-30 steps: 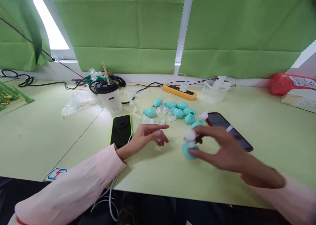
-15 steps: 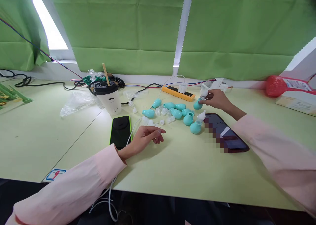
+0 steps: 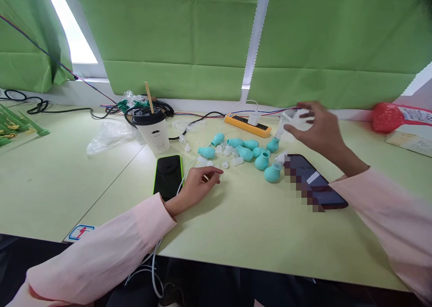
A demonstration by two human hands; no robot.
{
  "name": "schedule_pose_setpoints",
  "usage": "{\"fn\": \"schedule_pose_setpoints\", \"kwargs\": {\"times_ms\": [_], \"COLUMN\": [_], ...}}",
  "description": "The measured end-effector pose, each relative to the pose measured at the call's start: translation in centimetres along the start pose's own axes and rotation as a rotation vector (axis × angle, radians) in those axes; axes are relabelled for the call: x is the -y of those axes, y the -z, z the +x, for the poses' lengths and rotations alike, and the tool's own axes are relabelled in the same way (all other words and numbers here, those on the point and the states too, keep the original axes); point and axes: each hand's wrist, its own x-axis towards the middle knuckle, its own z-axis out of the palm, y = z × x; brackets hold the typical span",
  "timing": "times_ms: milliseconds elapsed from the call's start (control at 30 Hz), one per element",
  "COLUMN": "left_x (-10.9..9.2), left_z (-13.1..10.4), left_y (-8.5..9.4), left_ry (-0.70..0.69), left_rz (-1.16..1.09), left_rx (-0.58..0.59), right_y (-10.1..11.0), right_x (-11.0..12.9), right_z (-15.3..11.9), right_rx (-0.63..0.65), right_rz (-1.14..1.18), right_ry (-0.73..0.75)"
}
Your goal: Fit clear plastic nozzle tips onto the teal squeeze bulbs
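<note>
My right hand (image 3: 320, 125) hovers with thumb and fingers spread, holding nothing. Just left of it, a turquoise squeeze bulb (image 3: 272, 145) stands on the table with a clear nozzle (image 3: 281, 128) on top. Nearer to me is another turquoise bulb (image 3: 272, 174), its clear tip (image 3: 281, 157) leaning right beside the phone. My left hand (image 3: 199, 183) rests low over the table, thumb and index fingertips together by the small clear plastic parts (image 3: 225, 165); whatever may be between them is too small to make out. Several more bulbs (image 3: 245, 153) lie in a loose cluster between the hands.
A dark phone (image 3: 315, 181) lies at right, a green-edged phone (image 3: 168, 176) at left. Behind stand a lidded paper cup (image 3: 153, 136) with a straw and a yellow power strip (image 3: 248, 125). A white cable (image 3: 185, 176) runs past my left hand. A red package (image 3: 388, 117) is far right.
My right hand has let go of the bulb with the nozzle, opened, and moved up and right. The bulb stays standing. My left thumb and index finger have come together near the clear parts.
</note>
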Motion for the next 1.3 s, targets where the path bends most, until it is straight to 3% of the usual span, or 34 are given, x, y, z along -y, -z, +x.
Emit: {"fn": "schedule_pose_setpoints", "kwargs": {"times_ms": [67,133,233,467,600,700,1000,1100,1200,1300], "left_x": [0.0,0.0,0.2,1.2,1.7,2.1,2.1,2.3,2.5,2.7], "left_z": [-0.1,-0.3,-0.4,0.0,0.2,0.5,0.6,0.6,0.7,0.6], "left_y": [0.0,-0.1,-0.2,-0.3,-0.2,-0.2,-0.1,-0.2,-0.4,-0.7], "left_ry": [-0.068,-0.146,-0.241,-0.319,-0.308,-0.282,-0.379,-0.403,-0.392,-0.368], "left_rz": [0.160,0.280,0.381,0.674,0.724,0.715,0.804,0.899,1.012,1.077], "left_rx": [-0.026,-0.031,-0.029,0.018,0.072,0.071,-0.041,-0.065,-0.055,-0.056], "right_y": [1.8,2.6,1.7,-4.4,-6.9,-7.6,-6.3,-5.3,-4.1,-2.8], "right_x": [2.7,5.2,7.8,10.1,10.1,10.0,10.3,10.6,11.1,11.4], "right_z": [-1.1,-2.4,-4.0,-5.6,-5.6,-5.3,-5.0,-5.3,-6.1,-7.4], "right_rx": [-0.171,-0.238,-0.090,0.354,0.461,0.524,0.488,0.421,0.334,0.354], "right_rz": [0.014,0.008,-0.025,-0.476,-0.701,-0.736,-0.680,-0.633,-0.487,-0.244], "right_ry": [0.217,0.419,0.627,0.511,0.406,0.389,0.394,0.431,0.518,0.603]}}
